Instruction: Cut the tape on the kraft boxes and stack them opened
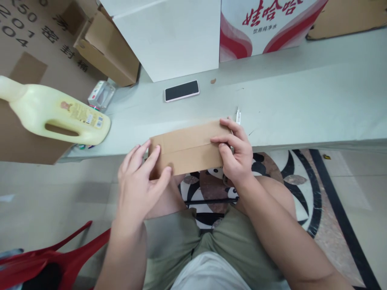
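A small brown cardboard box (190, 151) with a seam along its upper face is held between my two hands at the table's front edge. My left hand (142, 173) grips its left end, thumb and fingertips on the top face and side. On the right end, my right hand (237, 155) has its fingers curled over the corner and top face, thumb near the seam. Just beyond my right fingers lies a slim silvery tool (238, 115), partly hidden, whose kind I cannot make out.
A phone (182, 91) lies on the pale table (287, 104). Behind it stand a white box (178, 40) and a red-and-white carton (266, 28). To the left are a yellow bottle (60, 112), a clear container (102, 96) and a cardboard box (111, 48). A red chair (66, 253) stands lower left.
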Motion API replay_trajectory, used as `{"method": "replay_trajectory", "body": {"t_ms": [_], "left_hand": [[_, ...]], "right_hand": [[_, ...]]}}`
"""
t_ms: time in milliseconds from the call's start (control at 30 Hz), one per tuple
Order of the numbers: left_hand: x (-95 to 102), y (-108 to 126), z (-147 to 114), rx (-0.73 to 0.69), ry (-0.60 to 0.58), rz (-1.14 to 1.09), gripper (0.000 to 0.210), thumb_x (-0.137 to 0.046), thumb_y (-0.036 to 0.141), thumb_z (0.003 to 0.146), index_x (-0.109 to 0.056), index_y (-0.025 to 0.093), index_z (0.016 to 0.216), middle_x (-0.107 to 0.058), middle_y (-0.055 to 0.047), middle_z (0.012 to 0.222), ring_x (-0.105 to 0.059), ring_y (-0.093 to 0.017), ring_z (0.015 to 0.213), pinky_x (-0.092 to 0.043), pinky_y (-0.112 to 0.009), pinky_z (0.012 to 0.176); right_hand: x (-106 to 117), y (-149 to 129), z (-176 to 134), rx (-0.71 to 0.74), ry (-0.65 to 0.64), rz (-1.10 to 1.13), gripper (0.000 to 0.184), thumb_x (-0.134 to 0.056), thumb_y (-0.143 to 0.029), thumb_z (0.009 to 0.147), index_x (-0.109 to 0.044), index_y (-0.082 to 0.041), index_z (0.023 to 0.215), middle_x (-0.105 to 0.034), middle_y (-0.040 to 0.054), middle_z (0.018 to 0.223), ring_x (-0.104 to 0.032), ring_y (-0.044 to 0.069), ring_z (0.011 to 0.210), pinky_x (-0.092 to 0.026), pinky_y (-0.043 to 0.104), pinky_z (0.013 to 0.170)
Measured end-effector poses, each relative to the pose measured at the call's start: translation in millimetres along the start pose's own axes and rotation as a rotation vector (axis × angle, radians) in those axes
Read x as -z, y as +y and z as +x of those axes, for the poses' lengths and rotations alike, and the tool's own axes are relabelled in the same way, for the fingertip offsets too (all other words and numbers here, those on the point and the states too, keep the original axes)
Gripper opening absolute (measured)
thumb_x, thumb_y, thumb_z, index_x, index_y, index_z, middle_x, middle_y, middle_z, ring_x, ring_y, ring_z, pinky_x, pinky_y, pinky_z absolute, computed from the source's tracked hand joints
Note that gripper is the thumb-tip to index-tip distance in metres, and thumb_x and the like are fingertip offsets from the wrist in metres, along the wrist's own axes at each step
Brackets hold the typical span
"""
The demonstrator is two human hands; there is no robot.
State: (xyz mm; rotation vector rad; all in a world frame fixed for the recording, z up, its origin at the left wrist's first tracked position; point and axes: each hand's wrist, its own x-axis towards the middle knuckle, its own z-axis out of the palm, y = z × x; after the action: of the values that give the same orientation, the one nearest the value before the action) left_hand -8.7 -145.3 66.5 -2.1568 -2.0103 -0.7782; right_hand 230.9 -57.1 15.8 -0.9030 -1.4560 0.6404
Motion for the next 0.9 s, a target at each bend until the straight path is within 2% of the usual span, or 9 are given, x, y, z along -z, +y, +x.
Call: {"method": "replay_trajectory", "body": {"t_ms": [100,167,267,400,533,600,733,833,900], "left_hand": [[9.5,12.0,10.3,-0.039,-0.245,0.092,0.096,-0.074,0.066,0.08,-0.045,0.024,0.16,-0.044,-0.016,0.165,-0.037,-0.051,0.152,-0.025,-0.07,0.124],[6.0,17.0,21.0,-0.069,-0.335,0.091,0.107,-0.077,0.069,0.075,-0.038,0.022,0.163,-0.038,-0.018,0.168,-0.031,-0.051,0.155,-0.02,-0.07,0.125],[-4.8,21.1,39.5,-0.114,-0.376,0.058,0.112,-0.081,0.069,0.07,-0.039,0.02,0.162,-0.035,-0.02,0.169,-0.029,-0.051,0.156,-0.015,-0.07,0.126],[-12.2,23.1,60.8,-0.182,-0.434,0.044,0.116,-0.084,0.067,0.066,-0.04,0.017,0.16,-0.037,-0.024,0.167,-0.032,-0.051,0.154,-0.019,-0.068,0.125],[-11.1,16.6,75.3,-0.241,-0.481,0.076,0.115,-0.082,0.069,0.065,-0.042,0.018,0.159,-0.045,-0.024,0.16,-0.04,-0.052,0.147,-0.023,-0.069,0.123],[-10.0,3.0,80.0,-0.244,-0.461,0.048,0.117,-0.082,0.073,0.063,-0.043,0.018,0.159,-0.047,-0.023,0.158,-0.043,-0.053,0.143,-0.026,-0.07,0.121],[-9.0,-49.4,81.0,-0.137,-0.309,-0.189,0.119,-0.089,0.073,0.054,-0.049,0.023,0.155,-0.054,-0.018,0.154,-0.049,-0.051,0.138,-0.035,-0.068,0.119],[-12.6,-84.5,71.5,0.033,-0.134,-0.598,0.092,-0.085,0.073,0.065,-0.062,0.023,0.139,-0.069,-0.011,0.137,-0.062,-0.039,0.124,-0.054,-0.056,0.108],[-18.5,-89.4,61.3,0.197,-0.037,-0.902,0.075,-0.079,0.073,0.072,-0.068,0.026,0.128,-0.076,-0.005,0.12,-0.07,-0.031,0.107,-0.063,-0.046,0.092]], "right_hand": [[0.1,0.8,0.4,-0.009,-0.012,0.012,0.025,-0.054,-0.02,0.092,-0.078,-0.026,0.091,-0.068,0.0078,0.136,-0.059,0.03,0.14,-0.045,0.058,0.122],[0.1,1.3,0.2,-0.014,-0.011,0.015,0.025,-0.053,-0.021,0.092,-0.078,-0.026,0.091,-0.068,0.0077,0.137,-0.058,0.031,0.14,-0.044,0.058,0.122],[0.1,2.5,-0.1,-0.011,-0.001,-0.001,0.025,-0.052,-0.022,0.092,-0.077,-0.026,0.092,-0.068,0.0077,0.136,-0.058,0.03,0.14,-0.045,0.057,0.121],[1.1,4.3,1.1,-0.021,-0.044,-0.001,0.026,-0.051,-0.03,0.097,-0.076,-0.026,0.098,-0.064,0.0077,0.145,-0.054,0.03,0.145,-0.044,0.056,0.123],[0.3,6.3,2.0,-0.026,-0.069,0.066,0.038,-0.047,-0.045,0.102,-0.066,-0.029,0.13,-0.053,0.0092,0.158,-0.049,0.03,0.149,-0.04,0.056,0.124],[-1.4,8.7,1.4,-0.037,-0.035,0.09,0.045,-0.044,-0.049,0.103,-0.058,-0.03,0.141,-0.051,0.0103,0.159,-0.046,0.029,0.15,-0.04,0.055,0.124],[-5.5,16.9,-0.7,-0.122,0.042,0.075,0.043,-0.045,-0.049,0.102,-0.056,-0.029,0.139,-0.054,0.0112,0.154,-0.047,0.027,0.149,-0.039,0.053,0.124],[-8.6,20.6,-1.5,-0.202,0.024,0.074,0.042,-0.049,-0.045,0.101,-0.056,-0.027,0.138,-0.061,0.012,0.146,-0.054,0.026,0.142,-0.043,0.052,0.121],[-10.9,18.8,-1.8,-0.225,-0.031,0.09,0.042,-0.052,-0.043,0.099,-0.056,-0.026,0.138,-0.065,0.012,0.14,-0.06,0.026,0.134,-0.049,0.05,0.116]]}}
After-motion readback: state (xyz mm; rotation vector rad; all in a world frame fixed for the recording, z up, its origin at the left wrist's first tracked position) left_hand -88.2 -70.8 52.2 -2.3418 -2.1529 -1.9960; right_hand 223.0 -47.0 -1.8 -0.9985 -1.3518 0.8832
